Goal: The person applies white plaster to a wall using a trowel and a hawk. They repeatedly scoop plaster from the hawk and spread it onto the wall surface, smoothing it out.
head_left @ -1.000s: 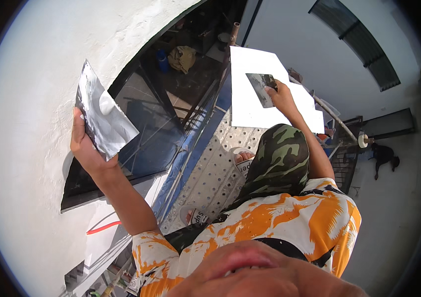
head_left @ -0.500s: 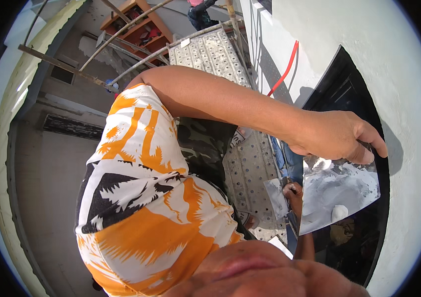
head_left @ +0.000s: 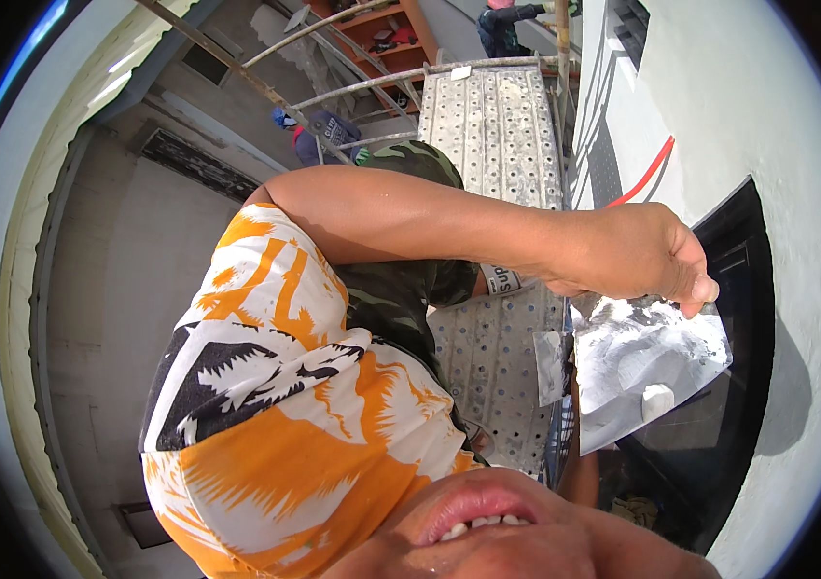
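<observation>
My left hand (head_left: 647, 256) reaches across to the right and pinches the top edge of a thin, flat putty board (head_left: 656, 357), thumb on the near face. Grey-white putty is smeared over the board, with a thicker white lump (head_left: 658, 400) near its lower edge. Beside its left edge stands a smaller scraper blade (head_left: 551, 369), also smeared. Most of my right hand is hidden behind the board; only its forearm (head_left: 580, 478) shows below. Half a second ago its fingers were closed on the scraper, which keeps its place beside that hand.
Below me lies a perforated metal scaffold plank (head_left: 492, 116) with bamboo-like poles (head_left: 352, 92) along it. A white wall (head_left: 767, 96) with a dark framed opening (head_left: 734, 251) and a red tube (head_left: 644, 174) is at right. Two people (head_left: 328, 135) are beyond, one at far top.
My view has shifted, so the plank and opening sit lower and further right. The putty board has tilted slightly and now covers my right hand. Another person has come into view at upper left.
</observation>
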Motion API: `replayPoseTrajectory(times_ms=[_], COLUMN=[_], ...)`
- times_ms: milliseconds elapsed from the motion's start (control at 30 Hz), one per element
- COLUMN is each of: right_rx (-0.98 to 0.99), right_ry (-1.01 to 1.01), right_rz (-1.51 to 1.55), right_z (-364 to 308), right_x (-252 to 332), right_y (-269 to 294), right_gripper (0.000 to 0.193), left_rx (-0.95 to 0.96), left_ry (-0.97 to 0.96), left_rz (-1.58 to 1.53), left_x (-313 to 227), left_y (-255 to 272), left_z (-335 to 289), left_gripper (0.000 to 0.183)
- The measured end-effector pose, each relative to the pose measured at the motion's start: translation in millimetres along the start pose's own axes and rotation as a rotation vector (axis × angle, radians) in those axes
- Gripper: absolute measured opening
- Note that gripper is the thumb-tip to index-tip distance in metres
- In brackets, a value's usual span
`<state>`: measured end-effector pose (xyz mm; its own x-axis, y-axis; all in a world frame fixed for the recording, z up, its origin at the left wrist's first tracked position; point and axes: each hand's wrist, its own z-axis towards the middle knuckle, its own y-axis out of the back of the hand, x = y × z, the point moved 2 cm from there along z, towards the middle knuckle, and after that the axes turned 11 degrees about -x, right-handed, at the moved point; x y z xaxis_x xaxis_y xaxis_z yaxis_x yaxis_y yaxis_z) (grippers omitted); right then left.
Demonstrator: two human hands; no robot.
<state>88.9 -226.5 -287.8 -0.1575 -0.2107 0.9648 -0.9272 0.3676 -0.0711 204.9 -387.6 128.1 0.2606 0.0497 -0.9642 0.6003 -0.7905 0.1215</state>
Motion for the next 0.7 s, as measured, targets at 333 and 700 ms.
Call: replayPoseTrajectory(times_ms=[333,700], right_rx=[-0.211,-0.109], right_ry=[-0.180,-0.206], right_rz=[0.171,0.278], right_z=[-58,-54], right_x=[26,11], right_y=[18,-57], right_gripper=[0.024,0.009], left_rx=[0.181,0.367], left_ry=[-0.177,-0.435], left_rz=[-0.012,-0.166], left_x=[-1,-2], left_y=[-54,-122], left_z=[15,36], left_gripper=[0.034,0.036])
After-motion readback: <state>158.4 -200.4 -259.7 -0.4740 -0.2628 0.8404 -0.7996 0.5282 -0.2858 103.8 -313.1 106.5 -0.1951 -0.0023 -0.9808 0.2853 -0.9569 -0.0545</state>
